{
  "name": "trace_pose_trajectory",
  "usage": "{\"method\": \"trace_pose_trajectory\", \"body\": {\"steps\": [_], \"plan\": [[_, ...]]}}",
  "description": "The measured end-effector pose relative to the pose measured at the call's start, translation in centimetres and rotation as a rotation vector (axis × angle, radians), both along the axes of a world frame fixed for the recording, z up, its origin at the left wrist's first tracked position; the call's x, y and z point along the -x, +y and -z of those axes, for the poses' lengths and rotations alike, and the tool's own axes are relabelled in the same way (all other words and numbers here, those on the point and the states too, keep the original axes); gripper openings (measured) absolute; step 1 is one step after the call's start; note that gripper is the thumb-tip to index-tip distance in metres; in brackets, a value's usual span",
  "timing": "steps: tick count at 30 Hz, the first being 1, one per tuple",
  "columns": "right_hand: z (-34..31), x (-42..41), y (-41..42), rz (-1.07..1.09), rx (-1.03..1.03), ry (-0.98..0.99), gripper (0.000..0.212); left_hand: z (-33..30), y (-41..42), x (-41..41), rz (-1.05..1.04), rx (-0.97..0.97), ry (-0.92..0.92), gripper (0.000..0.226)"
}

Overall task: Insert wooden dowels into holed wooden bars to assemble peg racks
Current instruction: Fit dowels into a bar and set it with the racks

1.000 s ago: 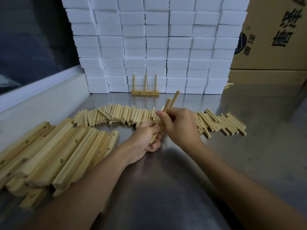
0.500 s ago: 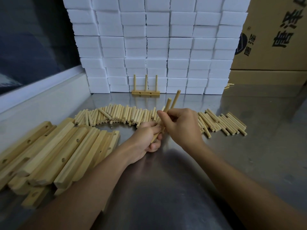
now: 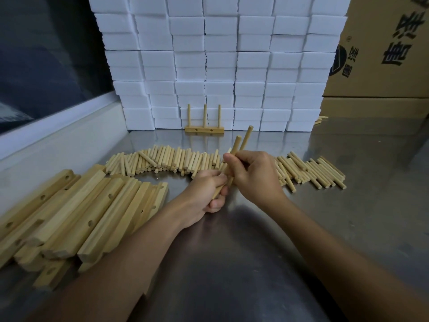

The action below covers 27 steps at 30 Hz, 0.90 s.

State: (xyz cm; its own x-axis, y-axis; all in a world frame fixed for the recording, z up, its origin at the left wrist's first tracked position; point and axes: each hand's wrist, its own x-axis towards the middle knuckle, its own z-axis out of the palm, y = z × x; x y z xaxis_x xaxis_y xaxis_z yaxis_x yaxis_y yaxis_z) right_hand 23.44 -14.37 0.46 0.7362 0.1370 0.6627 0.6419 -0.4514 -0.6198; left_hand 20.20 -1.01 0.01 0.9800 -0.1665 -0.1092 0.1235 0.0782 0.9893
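Observation:
My right hand [image 3: 255, 174] grips two wooden dowels [image 3: 241, 141] that stick up and away from it, tilted to the right. My left hand [image 3: 206, 194] is curled around their lower ends just below the right hand. A long row of loose dowels [image 3: 167, 160] lies on the steel table behind both hands and continues to the right [image 3: 311, 170]. A heap of holed wooden bars [image 3: 76, 210] lies at the left. One finished peg rack [image 3: 204, 129] with three upright dowels stands at the back.
A wall of stacked white foam blocks [image 3: 220, 61] closes the back of the steel table [image 3: 232, 263]. Cardboard boxes [image 3: 383, 47] stand at the back right. A white ledge [image 3: 58, 133] runs along the left side under a dark window.
Nearly nothing has moved; both hands hold the two dowels in the same spot, with only a slight shift of the fingers.

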Motion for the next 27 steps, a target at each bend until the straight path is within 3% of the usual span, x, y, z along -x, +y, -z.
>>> {"method": "trace_pose_trajectory", "body": {"steps": [10,18,27], "plan": [[0.1,0.2,-0.1,-0.034,-0.009,0.043,0.036,-0.3,-0.1,0.1,-0.006,0.032,0.028,0.020],[-0.2,0.2,0.2,-0.028,-0.063,0.147,0.024,-0.6,0.2,-0.1,0.020,0.170,0.096,0.050],[-1.2,0.8,0.3,-0.101,0.149,0.155,0.027,-0.3,0.5,-0.5,-0.024,0.285,0.108,0.033]]}}
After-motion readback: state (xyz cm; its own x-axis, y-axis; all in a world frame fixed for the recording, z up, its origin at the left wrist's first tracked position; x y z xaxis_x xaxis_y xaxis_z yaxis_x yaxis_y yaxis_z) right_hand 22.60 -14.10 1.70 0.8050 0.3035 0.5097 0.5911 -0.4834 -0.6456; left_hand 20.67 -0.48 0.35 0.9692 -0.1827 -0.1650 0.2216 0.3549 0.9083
